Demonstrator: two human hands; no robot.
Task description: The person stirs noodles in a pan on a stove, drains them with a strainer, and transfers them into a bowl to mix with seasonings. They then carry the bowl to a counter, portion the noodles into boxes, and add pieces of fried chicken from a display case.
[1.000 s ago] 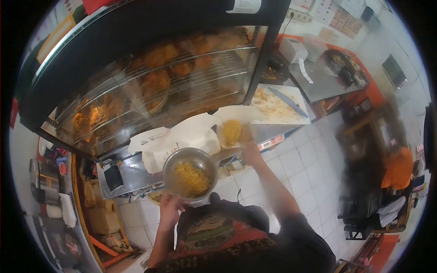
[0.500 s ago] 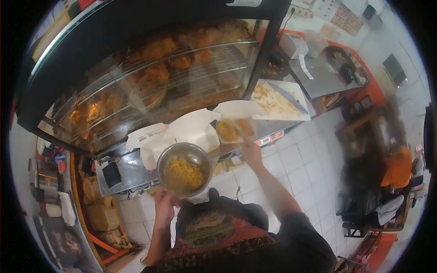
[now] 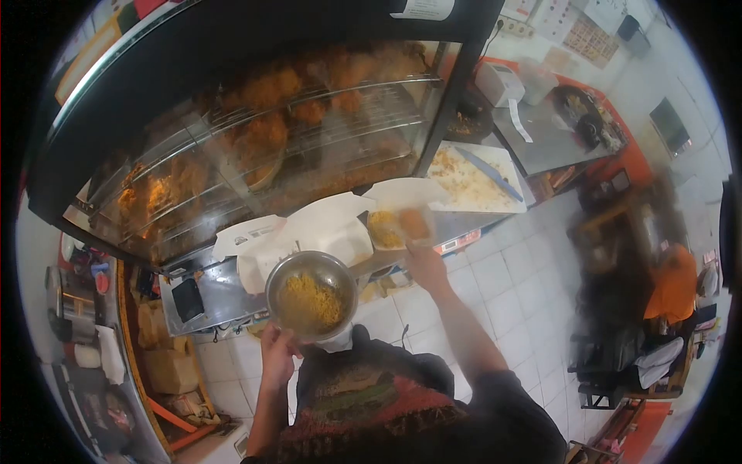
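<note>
A round steel mixing bowl [image 3: 349, 286] with loose yellow food [image 3: 313, 301], noodles or rice by its look, is tilted in front of me. My left hand [image 3: 279, 346] grips its near rim. Beyond it, an open white takeaway box [image 3: 438, 234] contains a yellow portion [image 3: 384, 229] and an orange-brown piece [image 3: 415, 223]. At the box's near edge is my right hand [image 3: 425, 265], its fingers drawn together. What lies between them is too blurred to make out. Another open white box [image 3: 328, 224] stands to the left, partly behind the bowl.
A glass display cabinet [image 3: 255, 116] with fried pieces on racks rises behind the counter. To the right, a knife [image 3: 488, 172] lies on a crumb-covered white board [image 3: 464, 197]. A black block [image 3: 188, 300] sits on the steel counter [image 3: 224, 290] at left.
My right hand has drawn back slightly toward me, from over the box to its near edge. The bowl stays in my left hand, a little lower in view.
</note>
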